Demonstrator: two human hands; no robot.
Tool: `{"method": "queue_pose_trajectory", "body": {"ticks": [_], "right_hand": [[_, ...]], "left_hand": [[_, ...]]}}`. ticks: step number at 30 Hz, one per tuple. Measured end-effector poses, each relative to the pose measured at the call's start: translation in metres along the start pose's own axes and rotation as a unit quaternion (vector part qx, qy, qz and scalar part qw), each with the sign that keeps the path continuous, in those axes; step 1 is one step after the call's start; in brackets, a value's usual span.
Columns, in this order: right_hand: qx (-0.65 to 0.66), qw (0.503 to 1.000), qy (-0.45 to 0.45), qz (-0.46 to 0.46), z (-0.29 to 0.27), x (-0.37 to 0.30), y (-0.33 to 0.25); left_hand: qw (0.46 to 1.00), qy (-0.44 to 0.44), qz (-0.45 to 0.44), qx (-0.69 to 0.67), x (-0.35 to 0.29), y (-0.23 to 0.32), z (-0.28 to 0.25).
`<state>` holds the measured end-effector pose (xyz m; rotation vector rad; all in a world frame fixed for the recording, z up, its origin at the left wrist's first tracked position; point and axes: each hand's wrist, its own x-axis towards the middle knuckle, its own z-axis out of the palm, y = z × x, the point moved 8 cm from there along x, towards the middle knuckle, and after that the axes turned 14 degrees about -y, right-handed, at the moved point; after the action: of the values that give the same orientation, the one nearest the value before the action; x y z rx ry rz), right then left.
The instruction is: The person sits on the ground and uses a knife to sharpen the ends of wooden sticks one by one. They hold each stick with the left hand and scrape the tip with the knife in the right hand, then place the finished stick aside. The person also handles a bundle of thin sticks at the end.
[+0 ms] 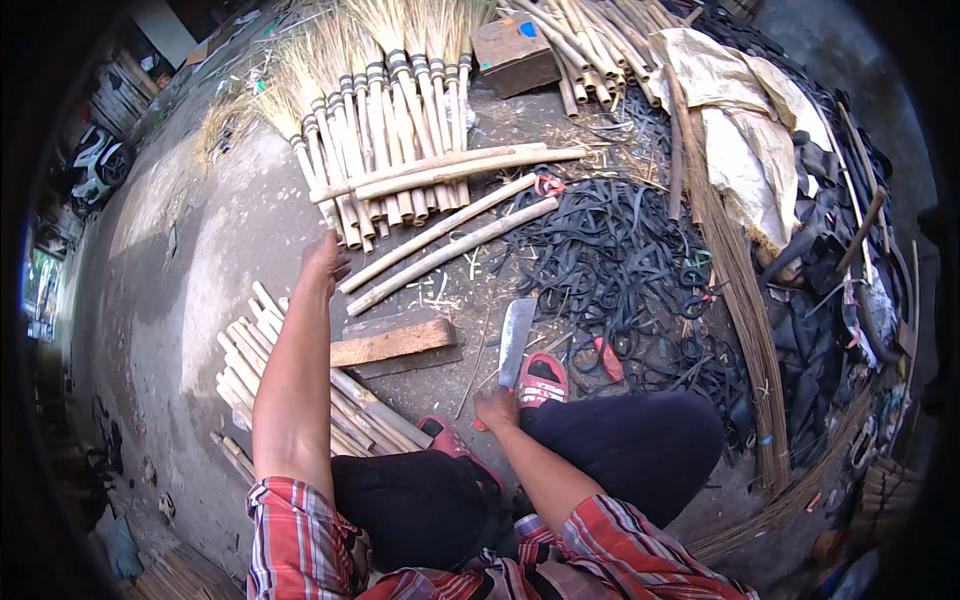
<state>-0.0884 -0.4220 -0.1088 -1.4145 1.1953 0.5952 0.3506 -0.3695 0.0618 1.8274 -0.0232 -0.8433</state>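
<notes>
My right hand (495, 408) is closed round the handle of a machete (516, 338). Its broad grey blade points away from me, beside my pink sandal (545, 378). Reaching forward, my left hand (324, 262) is open, its fingers apart and nothing visible in them. It is nearest to the lower ends of a row of straw brooms (398, 120) with bamboo handles. Two bamboo poles (470, 168) lie across those handles, and two more poles (452, 252) lie just right of the hand. A wooden block (392, 343) rests on the ground between my arms.
Cut bamboo sticks (245, 352) are piled under and beside my left forearm. Tangled black rubber strips (610, 260) spread at the right, near a long bundle of thin brown sticks (735, 300). A cardboard box (515, 55), more bamboo poles (600, 50) and white sacks (740, 130) stand farther back.
</notes>
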Motion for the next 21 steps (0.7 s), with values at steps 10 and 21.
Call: {"method": "queue_pose_trajectory", "body": {"ticks": [10, 21], "right_hand": [[-0.099, 0.991, 0.085, 0.012, -0.011, -0.005, -0.020], [-0.146, 0.985, 0.090, 0.016, -0.005, 0.001, -0.017]], "left_hand": [[0.871, 0.019, -0.063, 0.487, 0.064, -0.080, 0.001], [0.821, -0.021, -0.107, 0.560, 0.114, -0.149, -0.009]]}}
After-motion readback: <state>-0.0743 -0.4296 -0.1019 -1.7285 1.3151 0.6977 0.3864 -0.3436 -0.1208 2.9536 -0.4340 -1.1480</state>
